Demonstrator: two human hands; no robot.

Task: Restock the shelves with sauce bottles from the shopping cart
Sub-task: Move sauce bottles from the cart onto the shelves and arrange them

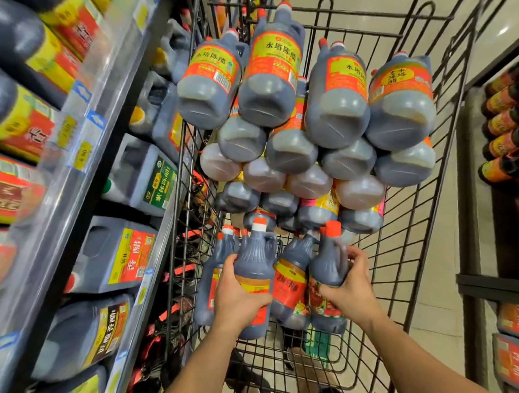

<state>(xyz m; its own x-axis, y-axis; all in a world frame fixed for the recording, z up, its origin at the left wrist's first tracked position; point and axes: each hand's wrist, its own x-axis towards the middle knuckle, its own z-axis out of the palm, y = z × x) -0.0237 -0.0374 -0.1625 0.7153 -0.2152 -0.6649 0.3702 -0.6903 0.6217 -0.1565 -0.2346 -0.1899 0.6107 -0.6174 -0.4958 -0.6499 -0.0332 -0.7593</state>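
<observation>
Barely begun, I judge: cart piled with bottles; left hand clasps a white-capped bottle, right hand an orange-capped bottle, neither yet shelved

Pale tiled floor, kinda glossy, with a light glare up in the far corner. Dark metal shelving runs down the left, and there's another dark rack on the right.

- Bright, even overhead store light; a glare patch on the floor.
- Left shelves smeared by blur.
- Wide-angle bending at edges; centre sharp.
</observation>
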